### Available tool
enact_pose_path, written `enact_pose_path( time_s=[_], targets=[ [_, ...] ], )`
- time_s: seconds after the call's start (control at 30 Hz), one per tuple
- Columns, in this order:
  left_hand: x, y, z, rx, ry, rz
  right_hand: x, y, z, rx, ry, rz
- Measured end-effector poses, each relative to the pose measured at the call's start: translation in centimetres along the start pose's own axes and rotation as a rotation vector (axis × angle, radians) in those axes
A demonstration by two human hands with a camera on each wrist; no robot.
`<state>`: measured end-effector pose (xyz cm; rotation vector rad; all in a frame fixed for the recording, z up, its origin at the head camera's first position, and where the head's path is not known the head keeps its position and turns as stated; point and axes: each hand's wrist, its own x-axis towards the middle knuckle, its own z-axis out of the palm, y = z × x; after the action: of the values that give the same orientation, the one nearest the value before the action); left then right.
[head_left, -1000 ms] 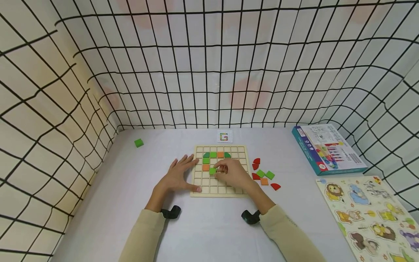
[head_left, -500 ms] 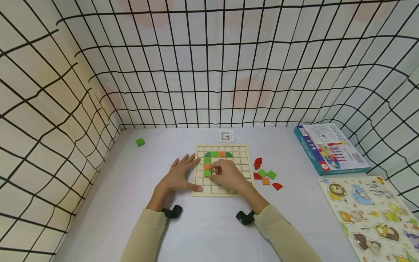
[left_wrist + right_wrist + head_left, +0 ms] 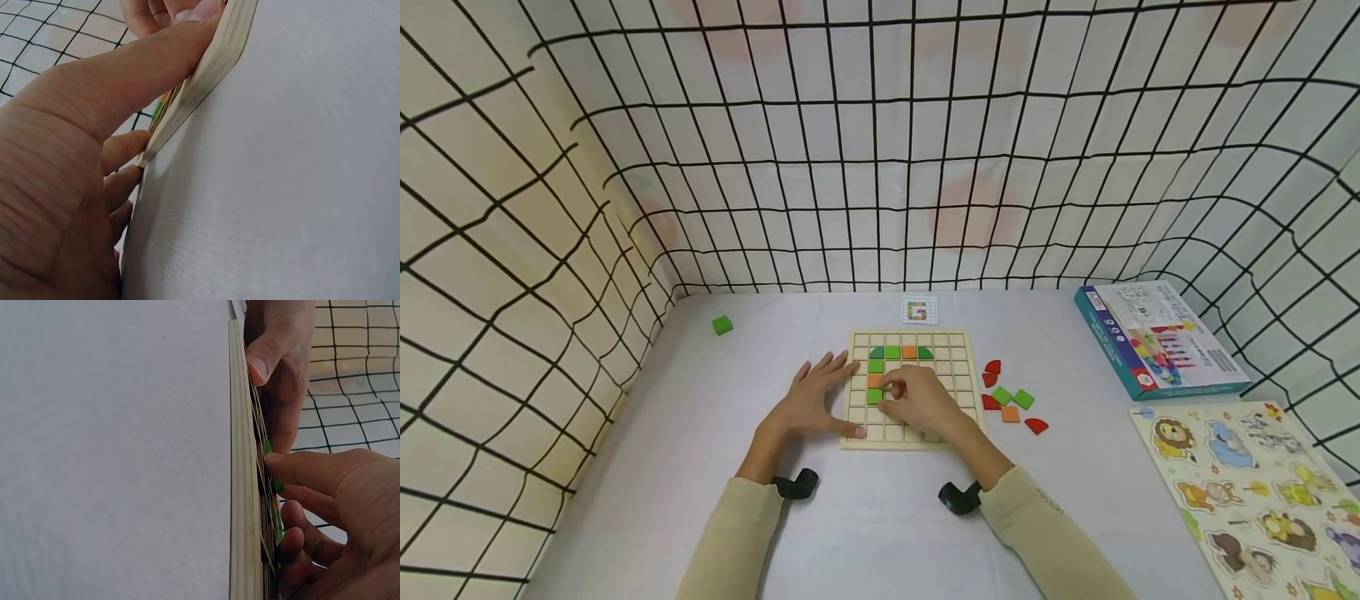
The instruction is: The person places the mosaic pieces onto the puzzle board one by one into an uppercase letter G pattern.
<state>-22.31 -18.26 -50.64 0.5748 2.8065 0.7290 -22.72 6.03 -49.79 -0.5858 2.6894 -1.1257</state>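
Note:
A pale wooden grid board (image 3: pixel 951 375) lies on the white table. My left hand (image 3: pixel 808 404) is spread at its left side, fingertips at the edge and thumb over the lower left corner. With thumb and index finger, my right hand (image 3: pixel 925 404) pinches a green square tile (image 3: pixel 875 397) at the board's left part, right below an orange tile (image 3: pixel 875 381). Above these sit another green square (image 3: pixel 876 366) and a top row of green and orange tiles with dark green rounded corners (image 3: pixel 926 354). In the right wrist view, the thumb (image 3: pixel 281 464) presses at the green tile's edge.
Loose red quarter-rounds (image 3: pixel 1036 426), green squares (image 3: pixel 1023 399) and an orange square (image 3: pixel 1011 414) lie right of the board. Behind it is a small pattern card (image 3: pixel 919 311). A green block (image 3: pixel 722 325), a box (image 3: pixel 1165 337) and an animal puzzle board (image 3: pixel 1247 492) lie farther out.
My right hand has moved left with the green tile, bringing it under the orange tile in the left column. My left hand has stayed at the board's edge.

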Motion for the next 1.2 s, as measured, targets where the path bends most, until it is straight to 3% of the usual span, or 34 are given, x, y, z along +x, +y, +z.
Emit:
enact_pose_path(
  time_s=[0.53, 0.97, 1.2],
  targets=[
    [0.2, 0.0, 0.0, -0.013, 0.0, 0.01, -0.9, 0.6, -1.2, 0.084, 0.04, -0.004],
    [0.0, 0.0, 0.0, -0.014, -0.002, 0.008, -3.3, 3.6, -5.6, 0.067, 0.134, -0.005],
    [-0.1, 0.1, 0.0, -0.01, -0.003, 0.009, -5.0, 5.1, -7.9, 0.047, 0.181, 0.042]
  ],
)
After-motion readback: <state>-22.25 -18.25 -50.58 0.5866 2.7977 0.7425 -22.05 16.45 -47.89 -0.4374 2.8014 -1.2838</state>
